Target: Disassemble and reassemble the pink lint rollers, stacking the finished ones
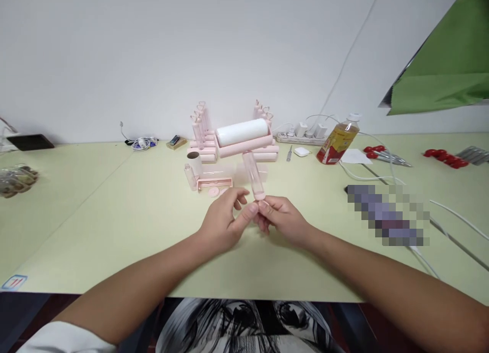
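Observation:
A lint roller [244, 132] with a white roll in a pink frame stands tilted above the table, its clear pink handle [252, 175] pointing down toward me. My right hand [284, 218] pinches the bottom end of this handle between thumb and fingers. Against the same end presses the thumb of my left hand [225, 220], with its other fingers curled beside the handle. Whatever lies between the two thumbs is too small to make out. Beyond my left hand are an open pink case [214, 182], a small pink disc [213, 191], a cardboard tube [194, 163] and another clear handle [190, 177].
More pink handles [197, 129] and pink roller parts [202, 152] are grouped at the back. To the right are a power strip [300, 139], a drink bottle [339, 141], red-handled tools [376, 152] and white cables [355, 177]. Coiled cable [141, 143] lies back left.

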A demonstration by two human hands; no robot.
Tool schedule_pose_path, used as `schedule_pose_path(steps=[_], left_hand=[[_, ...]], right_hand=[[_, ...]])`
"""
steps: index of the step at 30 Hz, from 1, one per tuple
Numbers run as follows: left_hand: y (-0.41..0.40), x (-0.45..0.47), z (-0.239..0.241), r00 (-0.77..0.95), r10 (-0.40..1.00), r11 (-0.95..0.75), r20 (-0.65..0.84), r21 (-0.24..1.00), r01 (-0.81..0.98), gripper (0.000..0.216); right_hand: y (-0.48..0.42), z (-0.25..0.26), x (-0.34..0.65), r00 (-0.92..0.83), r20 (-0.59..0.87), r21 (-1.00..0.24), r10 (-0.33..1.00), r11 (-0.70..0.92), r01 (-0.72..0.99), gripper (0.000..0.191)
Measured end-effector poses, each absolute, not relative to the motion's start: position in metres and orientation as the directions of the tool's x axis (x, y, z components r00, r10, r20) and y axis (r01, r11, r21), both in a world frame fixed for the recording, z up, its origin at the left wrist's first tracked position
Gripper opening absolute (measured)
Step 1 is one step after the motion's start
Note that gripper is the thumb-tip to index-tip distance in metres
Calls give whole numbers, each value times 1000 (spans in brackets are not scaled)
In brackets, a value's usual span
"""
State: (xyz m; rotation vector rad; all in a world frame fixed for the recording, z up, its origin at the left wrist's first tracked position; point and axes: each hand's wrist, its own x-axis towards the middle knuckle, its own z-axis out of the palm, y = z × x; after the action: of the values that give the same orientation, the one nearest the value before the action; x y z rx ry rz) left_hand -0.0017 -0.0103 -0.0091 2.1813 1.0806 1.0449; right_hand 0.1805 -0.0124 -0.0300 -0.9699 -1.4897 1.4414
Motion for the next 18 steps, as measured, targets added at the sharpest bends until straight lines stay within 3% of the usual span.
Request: schedule_pose_path(steps=[2,5,7,9,11,14,16,18], left_hand=[[-1,-2,-14,356,872,-463,336,804,374,42],[8,-1,-19,325,896,-379,301,901,211,35],[11,-1,-19,277,919,-324,281,938,123,30],[12,0,-19,237,936,-283,261,957,64,27],[15,0,-19,220,948,-246,230,968,44,25],[19,1,-23,242,956,-180,169,983,24,24],[20,1,-28,288,949,-134,132,991,-13,25],[21,2,-33,336,938,-79,85,996,-33,28]], right_hand=[[-16,-34,176,-393,66,-988,917,115,102,50],[-12,-37,174,-492,137,-917,860,298,266,48],[-1,-36,180,-580,226,-796,783,492,353,42],[17,-35,193,-573,320,-633,754,620,463,48],[37,-36,209,-444,347,-507,826,563,653,62],[59,-42,229,-333,246,-426,910,411,806,73],[67,-46,235,-333,227,-394,915,399,828,70],[69,-48,236,-268,296,-387,917,372,844,56]])
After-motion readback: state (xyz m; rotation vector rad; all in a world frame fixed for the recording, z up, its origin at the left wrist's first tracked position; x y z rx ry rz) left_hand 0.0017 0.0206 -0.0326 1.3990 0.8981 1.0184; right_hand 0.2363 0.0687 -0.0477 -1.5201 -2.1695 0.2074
